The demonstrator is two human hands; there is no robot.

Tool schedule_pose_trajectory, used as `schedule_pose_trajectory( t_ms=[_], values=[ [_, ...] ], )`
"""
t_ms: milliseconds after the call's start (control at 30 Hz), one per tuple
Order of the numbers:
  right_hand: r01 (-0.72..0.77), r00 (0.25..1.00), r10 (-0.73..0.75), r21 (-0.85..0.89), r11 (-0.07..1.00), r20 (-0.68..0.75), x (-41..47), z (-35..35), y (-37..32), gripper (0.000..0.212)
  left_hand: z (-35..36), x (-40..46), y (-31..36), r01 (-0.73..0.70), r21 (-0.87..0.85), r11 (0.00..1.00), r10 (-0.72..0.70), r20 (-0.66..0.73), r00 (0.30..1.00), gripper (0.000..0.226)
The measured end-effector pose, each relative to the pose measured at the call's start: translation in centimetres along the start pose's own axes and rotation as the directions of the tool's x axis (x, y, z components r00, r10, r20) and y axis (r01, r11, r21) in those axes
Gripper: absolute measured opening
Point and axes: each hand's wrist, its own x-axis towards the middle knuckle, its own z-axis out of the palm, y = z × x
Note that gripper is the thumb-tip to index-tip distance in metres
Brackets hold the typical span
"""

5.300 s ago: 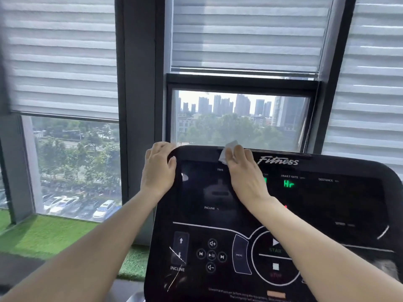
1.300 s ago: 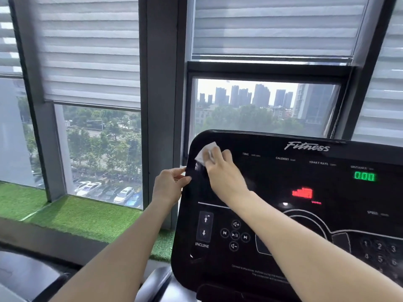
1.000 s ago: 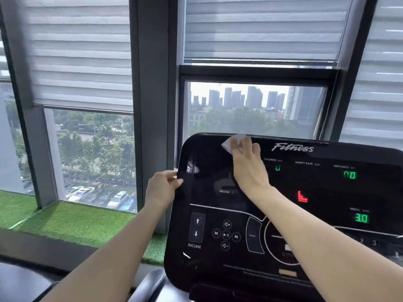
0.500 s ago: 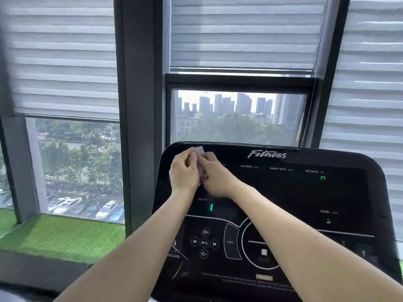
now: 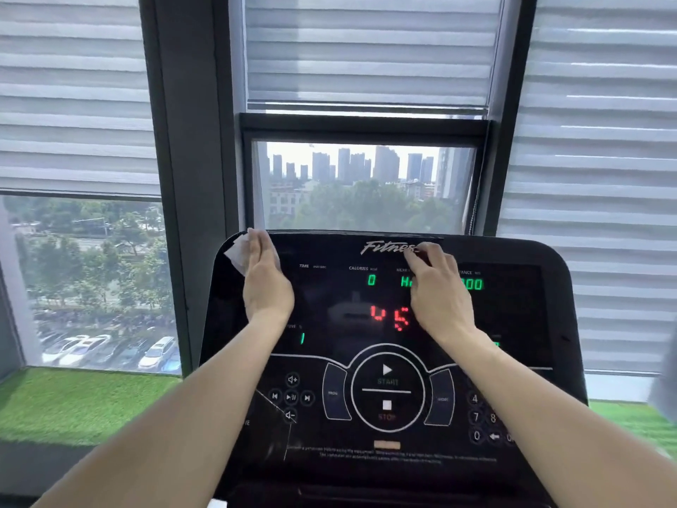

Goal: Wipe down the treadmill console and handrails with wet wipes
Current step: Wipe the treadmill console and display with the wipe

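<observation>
The black treadmill console fills the lower middle of the head view, its green and red digits lit. My left hand lies flat near the console's upper left corner, fingers straight, pressing a white wet wipe against the surface. The wipe's crumpled edge sticks out to the left of the fingers. My right hand rests on the upper middle of the console just below the Fitness logo, fingers relaxed and lightly bent, holding nothing. No handrails show.
Behind the console stand a dark window frame and glass with striped blinds. Green artificial turf lies along the sill on both sides. The button panel with start and stop keys sits below my wrists.
The wipe has passed from my right hand to my left. My hands, together half a second ago, have spread apart: left to the upper left corner, right to the console's middle.
</observation>
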Motion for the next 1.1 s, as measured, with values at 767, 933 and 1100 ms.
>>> schedule_pose_trajectory(
  t_ms=[767,933,1100],
  values=[
    [0.082,0.995,-0.072,-0.164,0.983,0.071,-0.1,-0.9,-0.1,0.06,4.4,-3.3,5.5,-0.387,0.022,0.922,0.365,0.289,0.885,0.084],
    [0.075,0.995,-0.063,-0.178,0.981,0.072,-0.1,-0.8,-0.1,0.058,3.4,-2.1,4.1,-0.522,0.084,0.849,0.458,0.374,0.806,0.082],
    [0.053,0.997,-0.042,-0.157,0.986,0.069,-0.1,-0.7,-0.2,0.058,0.4,-0.5,1.6,-0.244,0.133,0.961,0.21,0.227,0.951,0.086]
  ],
)
